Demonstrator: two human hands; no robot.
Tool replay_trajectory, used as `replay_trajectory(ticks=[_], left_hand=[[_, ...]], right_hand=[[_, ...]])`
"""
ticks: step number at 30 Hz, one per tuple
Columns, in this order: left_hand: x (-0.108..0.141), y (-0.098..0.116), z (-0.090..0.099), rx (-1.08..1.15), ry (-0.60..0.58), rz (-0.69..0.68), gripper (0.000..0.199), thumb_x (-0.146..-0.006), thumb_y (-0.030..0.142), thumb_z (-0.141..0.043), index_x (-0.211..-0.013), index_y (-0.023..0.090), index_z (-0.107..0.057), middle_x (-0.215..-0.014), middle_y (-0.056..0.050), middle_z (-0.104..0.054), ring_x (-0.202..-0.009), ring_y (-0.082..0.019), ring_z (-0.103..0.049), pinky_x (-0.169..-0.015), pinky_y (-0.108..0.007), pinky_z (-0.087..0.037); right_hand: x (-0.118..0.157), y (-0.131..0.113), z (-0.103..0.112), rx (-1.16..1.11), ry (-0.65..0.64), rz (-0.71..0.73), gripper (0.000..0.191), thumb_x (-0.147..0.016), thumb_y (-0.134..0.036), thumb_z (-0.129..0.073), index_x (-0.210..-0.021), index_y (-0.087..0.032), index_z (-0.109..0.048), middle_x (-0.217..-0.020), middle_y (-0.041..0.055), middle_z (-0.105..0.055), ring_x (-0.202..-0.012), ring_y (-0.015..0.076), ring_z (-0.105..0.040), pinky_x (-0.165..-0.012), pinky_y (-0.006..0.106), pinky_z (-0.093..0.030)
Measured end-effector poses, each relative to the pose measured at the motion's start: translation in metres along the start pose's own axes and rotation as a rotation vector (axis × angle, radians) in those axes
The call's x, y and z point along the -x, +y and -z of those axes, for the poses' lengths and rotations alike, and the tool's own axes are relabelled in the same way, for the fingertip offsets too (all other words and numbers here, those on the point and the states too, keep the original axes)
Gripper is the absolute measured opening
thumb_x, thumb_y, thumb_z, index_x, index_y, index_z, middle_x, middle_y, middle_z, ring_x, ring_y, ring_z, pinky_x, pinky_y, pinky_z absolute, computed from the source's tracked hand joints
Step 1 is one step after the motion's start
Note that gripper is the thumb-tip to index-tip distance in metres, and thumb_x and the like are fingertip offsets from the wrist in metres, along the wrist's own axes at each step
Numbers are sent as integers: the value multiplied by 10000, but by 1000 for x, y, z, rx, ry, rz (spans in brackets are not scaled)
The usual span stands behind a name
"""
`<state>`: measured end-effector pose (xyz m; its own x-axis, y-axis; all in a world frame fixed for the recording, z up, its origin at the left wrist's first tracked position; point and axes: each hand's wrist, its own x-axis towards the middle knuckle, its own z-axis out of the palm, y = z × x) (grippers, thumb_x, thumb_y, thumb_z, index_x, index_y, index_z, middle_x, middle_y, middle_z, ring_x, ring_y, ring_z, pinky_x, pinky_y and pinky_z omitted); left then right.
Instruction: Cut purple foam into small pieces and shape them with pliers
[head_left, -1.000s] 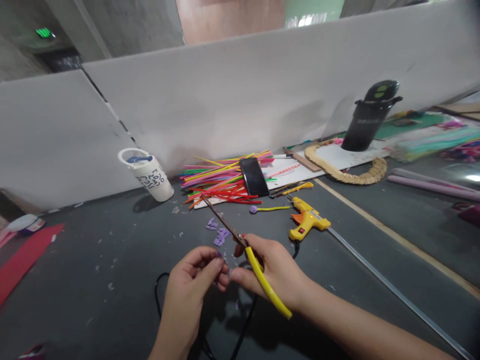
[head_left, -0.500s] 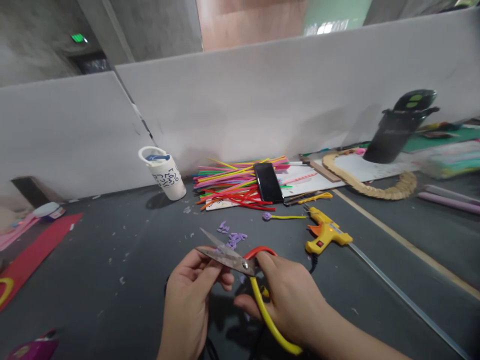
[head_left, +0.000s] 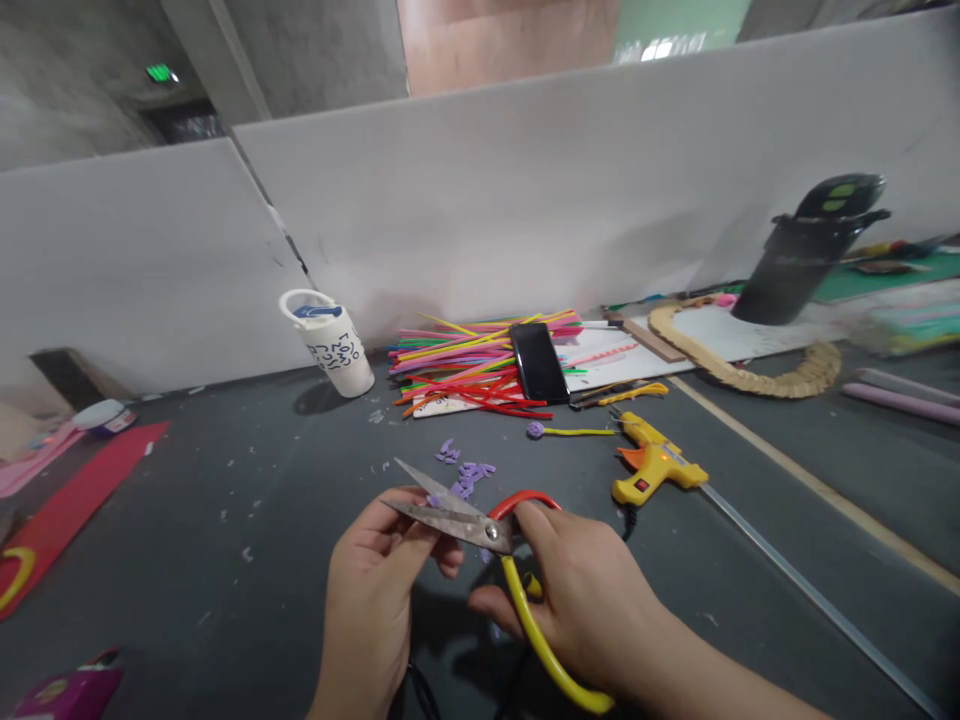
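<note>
My right hand (head_left: 581,580) grips the scissors (head_left: 491,532), which have one red and one yellow handle. Their blades are apart and point left, passing over the fingertips of my left hand (head_left: 382,575). My left thumb and fingers are pinched together by the blades. A small purple piece (head_left: 433,500) shows between the blades at those fingertips; the rest of it is hidden. Just beyond lie several purple cut bits (head_left: 472,475) on the dark table. A yellow stem with a purple ball end (head_left: 535,430) lies farther back.
A yellow glue gun (head_left: 660,460) with a long glue stick lies right. Behind are colourful pipe cleaners (head_left: 450,350), a black phone (head_left: 540,362), a white cup (head_left: 337,350), a cardboard ring piece (head_left: 720,370) and a black bottle (head_left: 795,265). Red sheet (head_left: 90,500) lies left.
The scissor blades have moved slightly left over my left fingertips, and the left hand has shifted a little left. The view has tilted slightly. Both grips are kept.
</note>
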<state>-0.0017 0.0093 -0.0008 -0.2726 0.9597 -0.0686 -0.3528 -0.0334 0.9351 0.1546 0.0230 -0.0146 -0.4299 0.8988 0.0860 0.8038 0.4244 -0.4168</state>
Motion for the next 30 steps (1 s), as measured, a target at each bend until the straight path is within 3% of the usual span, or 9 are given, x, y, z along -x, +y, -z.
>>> replay_trajectory(ticks=[21,30], left_hand=[[0,4,0,-3,-28,39,46,-638,149,-716,-658,166,-678,-556,23,-644,-431,-76,-550,-405,-161,-439],[0,6,0,-37,-38,46,43,-637,164,-721,-646,154,-680,-552,18,-643,-424,-71,-540,-402,-156,-435]], right_hand=[[0,1,-7,35,6,6,498,-725,-665,-497,-825,-179,-537,-665,59,-644,-597,249,-612,-488,285,-260],[2,-2,-7,24,-47,-8,483,-750,-655,-479,-831,-182,-532,-684,59,-653,-614,257,-622,-490,280,-239]])
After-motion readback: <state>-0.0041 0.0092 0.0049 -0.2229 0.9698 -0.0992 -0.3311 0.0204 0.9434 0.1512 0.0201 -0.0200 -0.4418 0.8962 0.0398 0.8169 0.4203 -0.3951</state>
